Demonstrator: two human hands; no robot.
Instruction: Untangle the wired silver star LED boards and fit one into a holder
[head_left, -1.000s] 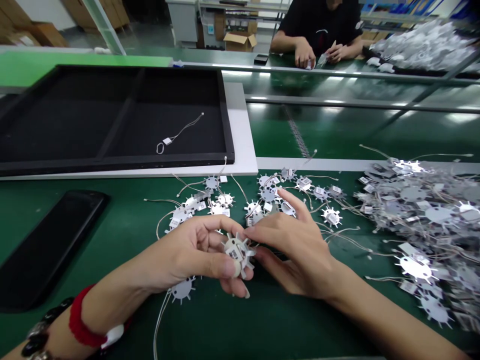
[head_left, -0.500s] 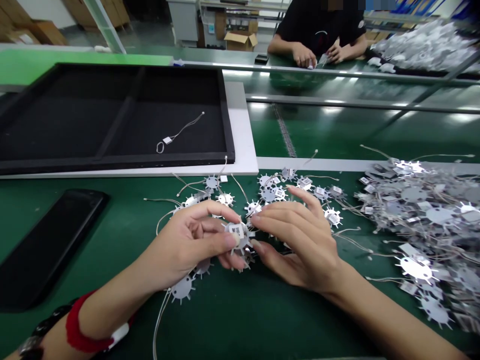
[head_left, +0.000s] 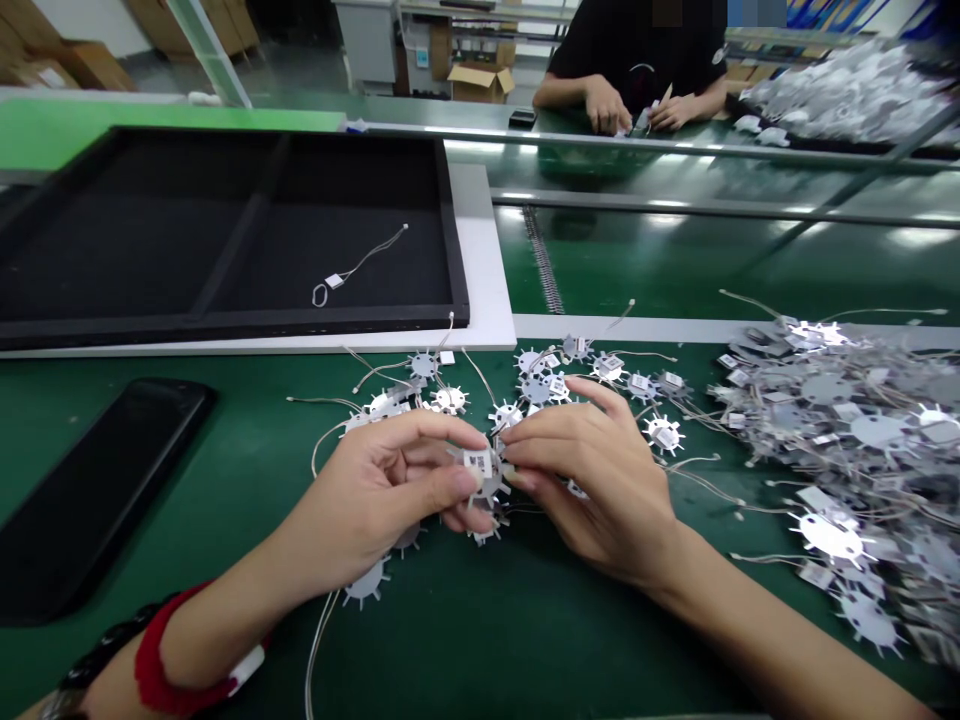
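My left hand (head_left: 375,495) pinches a small silver spiked disc (head_left: 484,472) with a white label on it, thumb and fingers closed round it just above the green table (head_left: 487,640). My right hand (head_left: 600,475) meets it from the right, its fingertips touching the same disc's label. A thin wire (head_left: 319,640) trails from under my left hand toward the near edge. More spiked discs with wires (head_left: 540,385) lie scattered just beyond both hands.
A big heap of the same discs and wires (head_left: 847,440) fills the right side. A black tray (head_left: 450,250) holding one wired tag (head_left: 334,282) lies at the back left, a dark phone (head_left: 90,490) at left. Across the table another person's hands (head_left: 607,105) work.
Both hands have risen slightly and drawn together. The disc in my left hand has turned so its label faces up, and my right fingertips have closed onto it.
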